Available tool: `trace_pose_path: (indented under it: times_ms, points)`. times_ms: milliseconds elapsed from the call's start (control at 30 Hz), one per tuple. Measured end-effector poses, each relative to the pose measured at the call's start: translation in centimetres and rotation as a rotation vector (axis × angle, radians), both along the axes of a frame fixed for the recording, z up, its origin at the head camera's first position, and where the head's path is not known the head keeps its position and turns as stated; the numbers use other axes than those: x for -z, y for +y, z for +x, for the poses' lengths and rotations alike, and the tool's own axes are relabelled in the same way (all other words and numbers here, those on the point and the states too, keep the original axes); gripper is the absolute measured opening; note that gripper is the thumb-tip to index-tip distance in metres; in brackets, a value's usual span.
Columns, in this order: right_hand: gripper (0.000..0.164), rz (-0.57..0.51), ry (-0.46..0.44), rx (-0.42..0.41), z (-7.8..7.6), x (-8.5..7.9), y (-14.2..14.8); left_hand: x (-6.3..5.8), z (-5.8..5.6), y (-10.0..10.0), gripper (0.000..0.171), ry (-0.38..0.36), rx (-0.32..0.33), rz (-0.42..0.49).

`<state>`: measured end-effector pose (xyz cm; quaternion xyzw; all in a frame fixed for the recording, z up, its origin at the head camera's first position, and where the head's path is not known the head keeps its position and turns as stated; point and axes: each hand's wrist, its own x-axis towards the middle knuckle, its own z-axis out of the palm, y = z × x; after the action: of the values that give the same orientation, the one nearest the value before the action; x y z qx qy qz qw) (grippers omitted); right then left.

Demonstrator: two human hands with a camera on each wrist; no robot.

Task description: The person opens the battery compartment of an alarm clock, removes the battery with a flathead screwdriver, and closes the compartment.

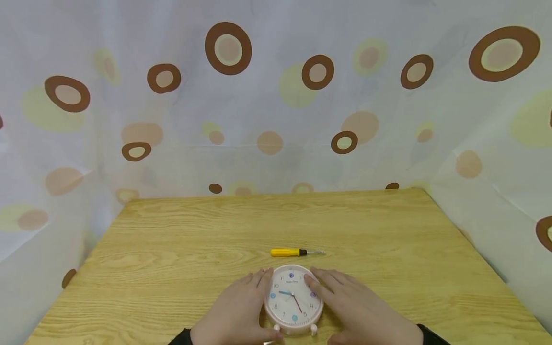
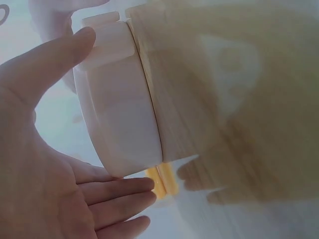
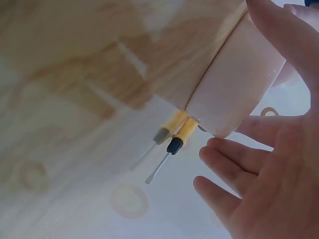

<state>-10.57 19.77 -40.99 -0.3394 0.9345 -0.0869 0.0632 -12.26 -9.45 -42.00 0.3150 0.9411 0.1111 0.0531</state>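
The head view shows a clock (image 1: 294,306) face up midway between the left and right edges of the tabletop (image 1: 172,268), a screwdriver (image 1: 285,252) beyond it; the left wrist view, the left hand (image 2: 50,184) touching the clock with straight, relaxed fingers; the right wrist view, the right hand (image 3: 284,174) doing the same.

Rnd pale-pink clock (image 1: 294,301) w/ wht dial (image 1: 285,306) & 2 stubby ft (image 1: 314,329), face-up on tbl (image 1: 194,239).
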Motion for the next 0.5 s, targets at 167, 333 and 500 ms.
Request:
trace_pose_path:
  times_ms: [167, 333, 500]
  points:
    - [0.105, 0.002, 0.044, -0.019, -0.24, -0.14, -0.3, -0.17, 0.25, 0.17, 0.116, -0.027, -0.021, 0.029]
    - [0.097, 0.008, 0.099, -0.037, -0.63, -0.23, -0.43, -0.27, 0.26, 0.36, 0.115, -0.066, -0.032, 0.028]
    - [0.098, 0.026, 0.111, -0.044, -0.84, -0.26, -0.44, -0.22, 0.12, 0.45, 0.116, -0.046, -0.027, 0.019]
